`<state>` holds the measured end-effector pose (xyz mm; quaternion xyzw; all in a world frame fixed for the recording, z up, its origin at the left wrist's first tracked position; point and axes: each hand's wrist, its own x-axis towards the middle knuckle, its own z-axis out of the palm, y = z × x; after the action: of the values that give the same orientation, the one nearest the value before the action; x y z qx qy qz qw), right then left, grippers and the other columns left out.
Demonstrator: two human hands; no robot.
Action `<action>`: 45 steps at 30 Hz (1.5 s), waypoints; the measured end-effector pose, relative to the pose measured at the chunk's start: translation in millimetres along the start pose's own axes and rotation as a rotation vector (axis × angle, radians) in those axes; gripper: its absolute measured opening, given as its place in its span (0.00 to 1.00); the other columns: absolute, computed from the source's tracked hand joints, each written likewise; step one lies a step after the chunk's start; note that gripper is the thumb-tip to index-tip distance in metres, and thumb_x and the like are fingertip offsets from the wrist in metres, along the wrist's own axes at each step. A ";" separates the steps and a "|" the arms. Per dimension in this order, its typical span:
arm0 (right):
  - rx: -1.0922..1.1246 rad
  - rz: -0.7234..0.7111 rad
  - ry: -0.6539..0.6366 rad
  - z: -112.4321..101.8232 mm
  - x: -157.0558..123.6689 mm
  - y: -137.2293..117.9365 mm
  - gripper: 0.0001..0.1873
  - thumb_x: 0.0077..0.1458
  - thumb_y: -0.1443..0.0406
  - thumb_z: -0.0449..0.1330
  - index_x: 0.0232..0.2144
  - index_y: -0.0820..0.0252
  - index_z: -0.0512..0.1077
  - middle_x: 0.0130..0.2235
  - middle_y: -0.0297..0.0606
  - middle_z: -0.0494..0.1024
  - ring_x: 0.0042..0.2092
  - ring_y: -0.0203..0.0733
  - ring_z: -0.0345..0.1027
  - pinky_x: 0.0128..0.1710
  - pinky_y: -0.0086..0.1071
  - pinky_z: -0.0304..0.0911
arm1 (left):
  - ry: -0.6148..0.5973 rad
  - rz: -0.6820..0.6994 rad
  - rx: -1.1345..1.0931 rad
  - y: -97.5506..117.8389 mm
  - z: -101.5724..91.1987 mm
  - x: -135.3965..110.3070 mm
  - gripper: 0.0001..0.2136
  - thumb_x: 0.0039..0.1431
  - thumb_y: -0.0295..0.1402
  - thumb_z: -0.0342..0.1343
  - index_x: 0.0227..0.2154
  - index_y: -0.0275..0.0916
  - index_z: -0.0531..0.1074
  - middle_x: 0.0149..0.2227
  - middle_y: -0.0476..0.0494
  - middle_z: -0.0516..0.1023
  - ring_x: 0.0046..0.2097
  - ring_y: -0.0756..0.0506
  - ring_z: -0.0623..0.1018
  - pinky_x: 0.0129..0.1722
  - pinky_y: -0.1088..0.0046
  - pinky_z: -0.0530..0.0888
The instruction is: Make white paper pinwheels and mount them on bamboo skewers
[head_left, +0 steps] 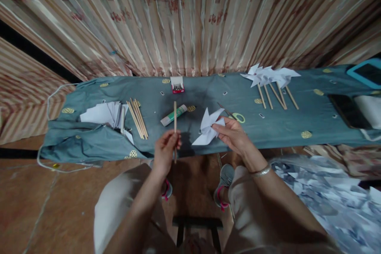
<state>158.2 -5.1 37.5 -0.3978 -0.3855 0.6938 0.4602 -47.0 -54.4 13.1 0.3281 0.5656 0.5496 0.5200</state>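
My left hand (166, 146) is closed around a thin wooden stick (175, 121), held upright over the near edge of the blue-cloth board (297, 123). My right hand (233, 134) pinches a folded white paper pinwheel (206, 127) just to the right of the stick. A glue stick (173, 115) lies on the cloth behind the stick. Scissors with green handles (235, 116) lie just beyond my right hand.
Several wooden sticks (137, 119) and a stack of white paper (102, 114) lie at the left. A small red box of pins (177, 84) stands at the back. Finished pinwheels on sticks (272, 81) lie at the right, near a phone (345, 110). Paper scraps (333, 198) cover the floor.
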 end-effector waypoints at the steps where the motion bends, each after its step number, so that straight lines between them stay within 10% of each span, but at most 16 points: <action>1: -0.053 0.014 -0.013 -1.7 -3.0 1.5 0.17 0.36 0.56 0.74 0.27 0.58 0.77 0.26 0.31 0.80 0.27 0.34 0.71 0.32 0.29 0.69 | -0.025 -0.077 -0.053 -12.3 8.5 -14.8 0.17 0.45 0.46 0.63 0.30 0.36 0.75 0.23 0.51 0.70 0.22 0.54 0.66 0.22 0.78 0.64; 7: -0.394 -0.038 -0.103 -10.4 -23.3 15.6 0.09 0.48 0.59 0.68 0.29 0.58 0.76 0.27 0.30 0.78 0.28 0.34 0.70 0.29 0.26 0.65 | -0.015 -0.319 -0.223 -77.6 30.5 -62.1 0.20 0.43 0.49 0.67 0.29 0.35 0.75 0.23 0.50 0.72 0.19 0.57 0.60 0.19 0.80 0.56; 16: -1.083 -0.557 -0.156 -6.9 -42.5 31.7 0.04 0.60 0.69 0.58 0.37 0.57 0.72 0.37 0.37 0.80 0.38 0.37 0.75 0.41 0.30 0.70 | 0.000 -0.383 -0.216 -96.7 26.3 -56.3 0.17 0.46 0.47 0.66 0.23 0.37 0.73 0.20 0.51 0.70 0.21 0.55 0.63 0.22 0.79 0.61; 30: -1.008 -0.626 -0.327 2.0 -47.3 26.3 0.21 0.61 0.70 0.54 0.56 0.56 0.64 0.43 0.41 0.80 0.47 0.42 0.75 0.47 0.36 0.73 | 0.049 -0.470 -0.139 -88.0 22.6 -40.6 0.08 0.38 0.37 0.65 0.25 0.42 0.79 0.25 0.46 0.76 0.27 0.48 0.75 0.29 0.73 0.72; 45: -1.146 -0.631 -0.173 -14.2 -29.7 46.5 0.16 0.58 0.73 0.57 0.48 0.56 0.68 0.38 0.40 0.79 0.39 0.41 0.74 0.39 0.37 0.72 | 0.059 -0.357 -0.034 -110.5 19.5 -44.8 0.05 0.42 0.35 0.67 0.26 0.45 0.82 0.29 0.46 0.79 0.33 0.46 0.77 0.35 0.73 0.75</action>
<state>163.4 -43.8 -4.1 -0.3905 -0.8274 0.2402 0.3243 4.6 -111.2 -80.2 0.1972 0.6205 0.4675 0.5980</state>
